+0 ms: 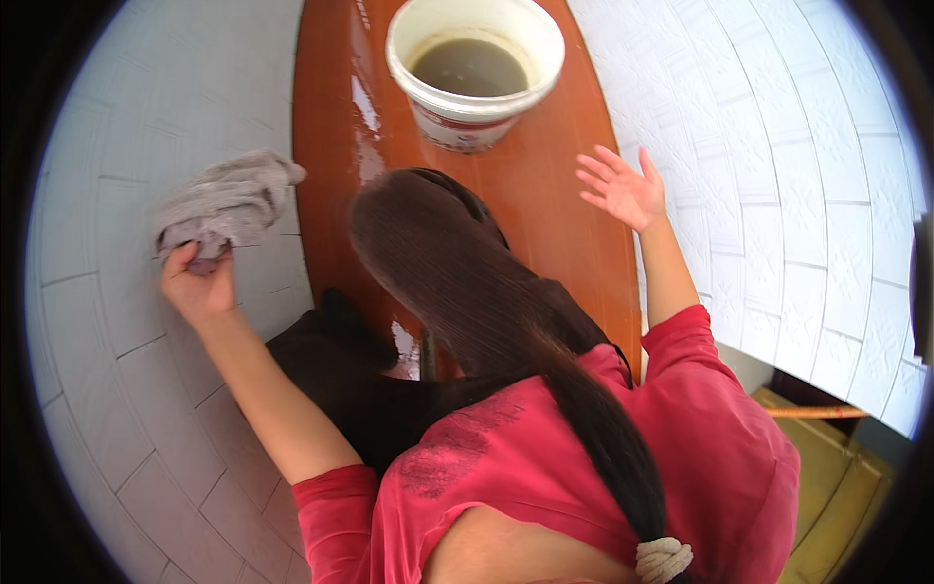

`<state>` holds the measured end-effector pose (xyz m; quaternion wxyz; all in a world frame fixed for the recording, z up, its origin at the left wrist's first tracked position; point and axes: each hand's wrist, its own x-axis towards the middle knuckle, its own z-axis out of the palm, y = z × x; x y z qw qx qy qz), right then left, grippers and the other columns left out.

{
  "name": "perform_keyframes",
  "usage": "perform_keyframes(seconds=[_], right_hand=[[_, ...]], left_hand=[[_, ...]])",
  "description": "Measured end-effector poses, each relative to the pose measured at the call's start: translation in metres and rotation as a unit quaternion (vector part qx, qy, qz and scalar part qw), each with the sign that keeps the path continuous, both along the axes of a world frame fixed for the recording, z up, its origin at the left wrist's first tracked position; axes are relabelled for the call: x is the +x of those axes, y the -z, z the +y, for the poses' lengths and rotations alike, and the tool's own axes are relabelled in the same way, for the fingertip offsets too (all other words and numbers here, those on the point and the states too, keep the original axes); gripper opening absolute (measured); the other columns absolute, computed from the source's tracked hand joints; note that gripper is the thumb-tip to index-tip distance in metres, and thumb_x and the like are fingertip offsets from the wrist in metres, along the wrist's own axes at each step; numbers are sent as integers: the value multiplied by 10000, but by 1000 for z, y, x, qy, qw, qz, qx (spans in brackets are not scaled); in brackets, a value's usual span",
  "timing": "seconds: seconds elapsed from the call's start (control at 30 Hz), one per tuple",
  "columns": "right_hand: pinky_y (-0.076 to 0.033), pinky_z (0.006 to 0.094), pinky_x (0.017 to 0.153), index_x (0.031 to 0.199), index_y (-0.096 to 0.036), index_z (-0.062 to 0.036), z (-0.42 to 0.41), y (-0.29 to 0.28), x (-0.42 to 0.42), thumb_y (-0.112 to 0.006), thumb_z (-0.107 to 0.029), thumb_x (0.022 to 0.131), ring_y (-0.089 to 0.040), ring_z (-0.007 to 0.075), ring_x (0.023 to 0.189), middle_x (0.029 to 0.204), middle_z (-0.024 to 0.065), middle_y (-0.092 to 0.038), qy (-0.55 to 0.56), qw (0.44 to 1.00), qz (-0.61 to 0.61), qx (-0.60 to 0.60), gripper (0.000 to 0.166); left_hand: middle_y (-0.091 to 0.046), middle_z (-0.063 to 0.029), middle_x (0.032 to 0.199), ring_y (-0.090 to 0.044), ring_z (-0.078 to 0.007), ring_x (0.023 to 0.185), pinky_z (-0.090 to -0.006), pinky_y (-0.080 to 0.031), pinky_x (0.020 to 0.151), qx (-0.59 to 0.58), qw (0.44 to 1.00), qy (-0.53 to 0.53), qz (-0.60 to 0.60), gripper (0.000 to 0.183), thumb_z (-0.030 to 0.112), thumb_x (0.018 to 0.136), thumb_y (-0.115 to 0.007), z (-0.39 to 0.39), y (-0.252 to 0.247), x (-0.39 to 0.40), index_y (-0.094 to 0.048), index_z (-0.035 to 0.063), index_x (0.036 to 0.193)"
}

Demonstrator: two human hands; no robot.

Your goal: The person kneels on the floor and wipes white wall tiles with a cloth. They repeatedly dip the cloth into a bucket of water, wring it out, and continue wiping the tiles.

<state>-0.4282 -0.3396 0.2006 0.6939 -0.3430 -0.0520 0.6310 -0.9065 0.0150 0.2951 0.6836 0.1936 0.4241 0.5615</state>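
Observation:
A bunched grey cloth point(232, 197) is gripped in my left hand point(201, 281), in front of the white brick-patterned wall on the left. Whether the cloth touches that wall, I cannot tell. My right hand point(620, 186) holds nothing; its fingers are spread, near the right edge of the reddish-brown glossy surface point(569, 219) beneath me. Ahead of my knee stands a white plastic bucket point(467, 117), partly filled with murky grey water point(471, 67). The bucket bears printing on its side. Wet-looking, shiny patches show along the left of the brown surface.
White brick-patterned walls rise close on the left point(95, 336) and the right point(773, 182). My bent leg in dark trousers point(430, 255) lies between my hands and the bucket. At the lower right, a yellowish panelled surface point(832, 474) lies beyond the wall's edge.

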Motion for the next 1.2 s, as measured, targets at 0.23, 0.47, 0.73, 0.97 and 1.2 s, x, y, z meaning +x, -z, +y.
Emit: perform_keyframes(seconds=[0.23,0.47,0.73,0.97,1.2], right_hand=[[-522,348,782,1111,-672,-81,28,45,-3,-627,-226,873,-628,180,939,980,68,-672,-100,658,-703,-250,282],[-466,385,926,1466,-259,-93,222,-158,-167,-624,-302,889,-468,280,1216,1450,155,-309,-226,840,-478,118,715],[-336,467,1048,1386,-372,-125,308,-173,-319,-701,-202,759,-317,408,1292,1391,230,-282,-71,770,-528,351,713],[-401,420,908,1139,-588,-167,392,-244,-384,-665,17,599,-460,320,1122,1252,123,-449,265,589,-547,533,576],[-338,494,971,1144,-546,-103,483,-118,-380,-664,-61,642,-392,398,1172,1267,178,-422,317,724,-530,308,518]], left_hand=[[-605,-101,1084,-555,-301,1016,-484,-439,907,-13,995,78,-55,461,19,616,-520,-18,-15,41,-580,36,1073],[-611,-113,1064,-579,-303,1006,-460,-459,919,11,993,49,-103,424,23,641,-517,-34,-38,21,-574,-2,1060],[-523,-100,1290,-464,-275,1223,-454,-348,1059,209,933,-10,-294,457,259,834,-557,-43,-50,31,-514,46,1236],[-358,-62,1459,-297,-247,1359,-466,-243,1113,220,893,-6,-392,662,365,849,-611,-44,-57,2,-367,80,1394],[-362,-132,1448,-262,-254,1381,-485,-185,1139,138,958,-34,-251,693,423,889,-531,-37,-66,7,-314,55,1434]])
